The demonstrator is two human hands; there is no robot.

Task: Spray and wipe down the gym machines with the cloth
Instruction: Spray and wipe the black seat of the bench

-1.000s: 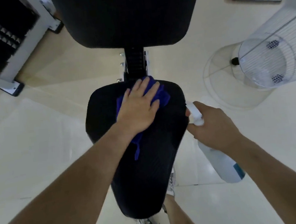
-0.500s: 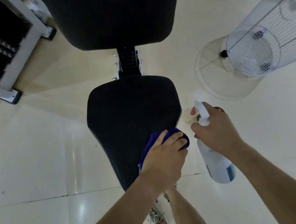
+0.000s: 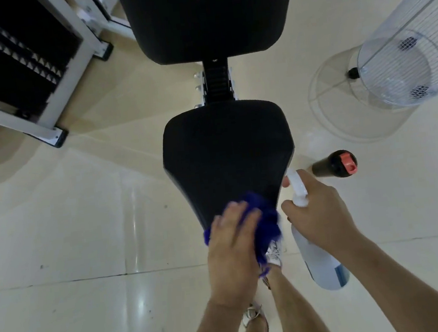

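So your left hand (image 3: 233,247) has a loose, flat grip: fingers look mostly straight and spread, pressing down on the blue cloth (image 3: 267,222), though it's a bit blurred and I can't see the thumb. The cloth is bunched at the narrow near end of the black seat pad (image 3: 227,154), with a tail hanging off the edge below your palm. Your right hand (image 3: 322,217) has a closed grip round the neck of the spray bottle (image 3: 321,263), one finger out by the white nozzle, which sits just beside the seat's right edge. Further out there's the back pad (image 3: 206,17) at the top, a dark bottle (image 3: 338,163) with a red cap on the floor (image 3: 85,232) to the right, a white fan (image 3: 400,62) beyond it, and a weight stack (image 3: 15,59) at the far left.
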